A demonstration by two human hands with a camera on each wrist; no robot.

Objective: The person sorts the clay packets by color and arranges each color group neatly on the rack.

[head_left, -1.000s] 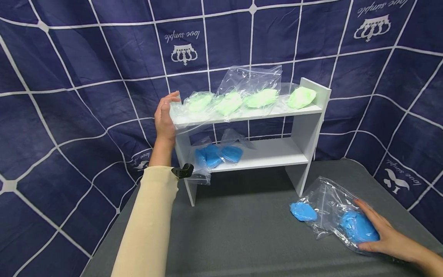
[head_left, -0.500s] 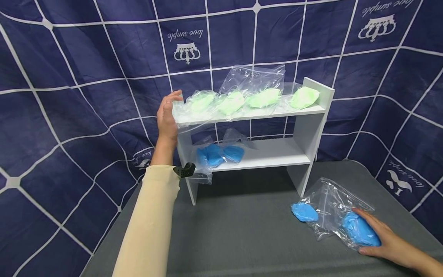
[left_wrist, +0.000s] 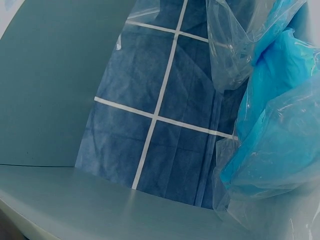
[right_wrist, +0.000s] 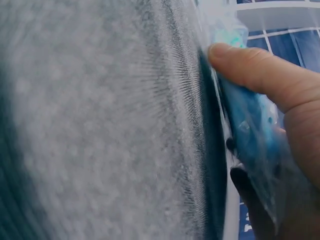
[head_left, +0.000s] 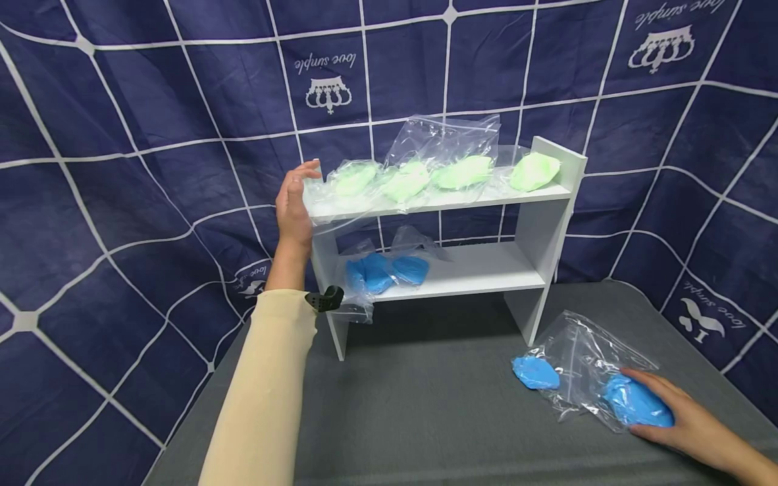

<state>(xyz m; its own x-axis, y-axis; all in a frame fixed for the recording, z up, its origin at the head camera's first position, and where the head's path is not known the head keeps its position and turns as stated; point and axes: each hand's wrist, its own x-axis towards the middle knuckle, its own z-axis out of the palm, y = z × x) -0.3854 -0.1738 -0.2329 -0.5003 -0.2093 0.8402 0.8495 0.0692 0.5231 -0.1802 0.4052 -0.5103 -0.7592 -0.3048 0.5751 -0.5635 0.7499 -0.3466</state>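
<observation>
At the upper left end of a small white shelf (head_left: 523, 270), my left hand (head_left: 294, 206) holds the top of the side panel, fingers bent over its edge. My right hand (head_left: 681, 418), low on the right, grips a clear zip bag (head_left: 574, 351) around a soft blue lump (head_left: 635, 401). In the right wrist view the thumb presses on the bagged blue lump (right_wrist: 250, 115). A second blue lump (head_left: 535, 372) lies beside or under that bag's left end; I cannot tell which. The left wrist view shows no fingers, only a bagged blue lump (left_wrist: 280, 130) near the shelf walls.
Several bagged pale green lumps (head_left: 463, 172) line the top board. Bagged blue lumps (head_left: 371, 272) sit at the left of the lower board, plastic hanging over its front. Behind the grey tabletop (head_left: 425, 405) hangs a navy curtain (head_left: 182, 101) with white lines.
My right hand has drawn its fingers down and in around the bagged blue lump. The left hand stays on the shelf, and the head view has shifted slightly.
</observation>
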